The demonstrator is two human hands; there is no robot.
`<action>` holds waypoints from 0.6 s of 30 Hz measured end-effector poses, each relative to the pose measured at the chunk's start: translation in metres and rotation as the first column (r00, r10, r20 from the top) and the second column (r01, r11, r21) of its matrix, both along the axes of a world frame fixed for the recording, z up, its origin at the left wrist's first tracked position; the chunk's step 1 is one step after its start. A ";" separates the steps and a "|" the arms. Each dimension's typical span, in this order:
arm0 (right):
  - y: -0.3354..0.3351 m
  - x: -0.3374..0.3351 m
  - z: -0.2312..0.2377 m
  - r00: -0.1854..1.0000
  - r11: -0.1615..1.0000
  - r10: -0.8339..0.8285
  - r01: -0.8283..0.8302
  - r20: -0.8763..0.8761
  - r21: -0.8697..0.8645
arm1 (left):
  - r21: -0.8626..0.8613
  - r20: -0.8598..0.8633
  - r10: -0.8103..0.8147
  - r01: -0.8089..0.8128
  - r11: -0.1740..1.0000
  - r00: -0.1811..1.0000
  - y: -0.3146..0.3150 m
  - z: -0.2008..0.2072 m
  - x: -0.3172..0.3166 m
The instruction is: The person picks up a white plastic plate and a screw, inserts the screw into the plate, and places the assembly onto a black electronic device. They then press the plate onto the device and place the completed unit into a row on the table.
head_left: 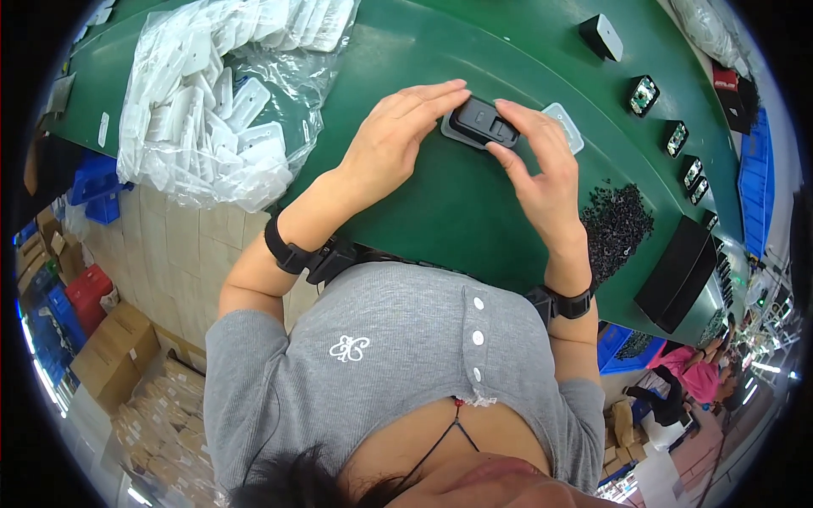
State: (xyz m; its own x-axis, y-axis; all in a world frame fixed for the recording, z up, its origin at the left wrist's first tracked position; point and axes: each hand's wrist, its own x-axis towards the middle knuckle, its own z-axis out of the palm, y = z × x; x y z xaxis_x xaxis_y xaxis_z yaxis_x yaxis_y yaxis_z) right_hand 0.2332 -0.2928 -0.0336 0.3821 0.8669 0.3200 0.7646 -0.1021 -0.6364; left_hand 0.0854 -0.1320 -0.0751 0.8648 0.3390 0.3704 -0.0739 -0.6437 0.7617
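Note:
A small black plastic housing [484,120] lies at the far side of my reach, with a white plastic plate [456,134] partly showing under its left end. My right hand [546,165] grips the housing's right end between thumb and fingers. From the other side, my left hand [394,135] holds its left end, fingers straight and pressed together along the far edge; the left thumb is mostly hidden. Just beyond the right fingers, another white plate [566,129] rests on the green table, partly covered by that hand.
A clear plastic bag [309,140] full of white plates lies on the left. To the right are a heap of small black parts [616,224], a black box-like piece [676,275] and a row of black housings with circuit boards [644,96]. A white-faced black housing [603,38] stands farther off.

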 end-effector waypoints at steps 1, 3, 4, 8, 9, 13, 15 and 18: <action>0.002 0.000 -0.002 1.000 1.000 0.021 -0.022 -0.009 -0.020 | 0.020 -0.019 -0.017 0.017 1.000 1.000 0.000 -0.001 -0.001; 0.003 0.001 -0.005 0.998 0.998 0.050 -0.051 -0.023 -0.043 | 0.057 -0.028 -0.018 0.020 0.998 0.999 0.001 -0.006 -0.002; 0.003 0.002 -0.007 0.998 0.997 0.056 -0.057 -0.029 -0.052 | 0.095 -0.035 -0.029 0.032 0.995 0.999 0.001 -0.008 -0.003; 0.004 0.001 -0.013 0.997 0.995 0.061 -0.064 -0.039 -0.079 | 0.130 -0.058 -0.025 0.033 0.991 0.998 0.000 -0.013 -0.004; 0.004 0.001 -0.014 0.997 0.994 0.061 -0.065 -0.044 -0.082 | 0.153 -0.069 -0.017 0.028 0.988 0.997 0.000 -0.013 -0.005; 0.003 -0.002 -0.020 0.999 0.997 0.044 -0.043 0.016 -0.066 | 0.249 -0.102 -0.006 0.032 0.968 0.995 -0.001 -0.010 -0.005; 0.002 -0.003 -0.023 0.998 0.998 0.025 -0.023 0.057 -0.051 | 0.317 -0.107 -0.014 0.048 0.947 0.994 -0.002 -0.008 -0.003; 0.001 0.000 -0.026 0.992 1.000 0.018 -0.015 0.129 -0.026 | 0.464 -0.119 -0.009 0.064 0.883 0.993 -0.008 0.000 -0.002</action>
